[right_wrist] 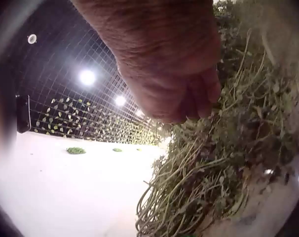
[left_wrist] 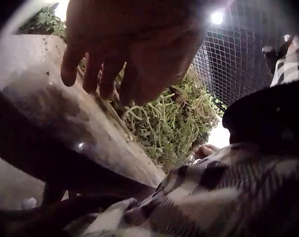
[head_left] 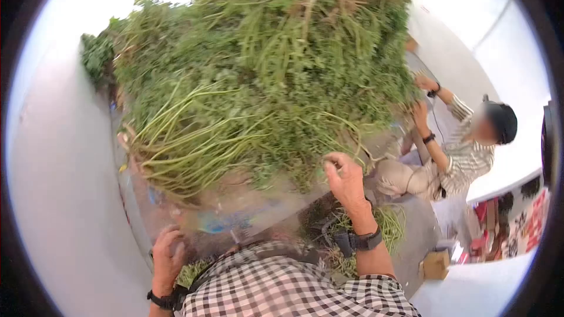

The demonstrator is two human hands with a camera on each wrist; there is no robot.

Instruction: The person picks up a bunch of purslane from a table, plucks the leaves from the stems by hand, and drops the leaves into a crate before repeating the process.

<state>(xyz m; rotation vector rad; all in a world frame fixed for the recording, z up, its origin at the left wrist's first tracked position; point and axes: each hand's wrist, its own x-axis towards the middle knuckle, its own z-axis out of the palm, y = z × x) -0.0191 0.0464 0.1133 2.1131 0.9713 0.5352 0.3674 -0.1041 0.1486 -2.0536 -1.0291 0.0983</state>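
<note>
Lifting the long-stemmed leafy greens (head_left: 200,135), heaped on the table (head_left: 235,186), few at a time would likely limit tangling. At the table's near side, the left hand (head_left: 168,253) hangs relaxed, empty; the right hand's (head_left: 346,181) fingers bend, any grip unclear. The head view shows a second person (head_left: 473,161) beside the table; the right wrist view, dark lattice (right_wrist: 56,64).

No lettering we can read, red-and-white patches (head_left: 533,229) right of the right grip (head_left: 346,183), too small to make out
</note>
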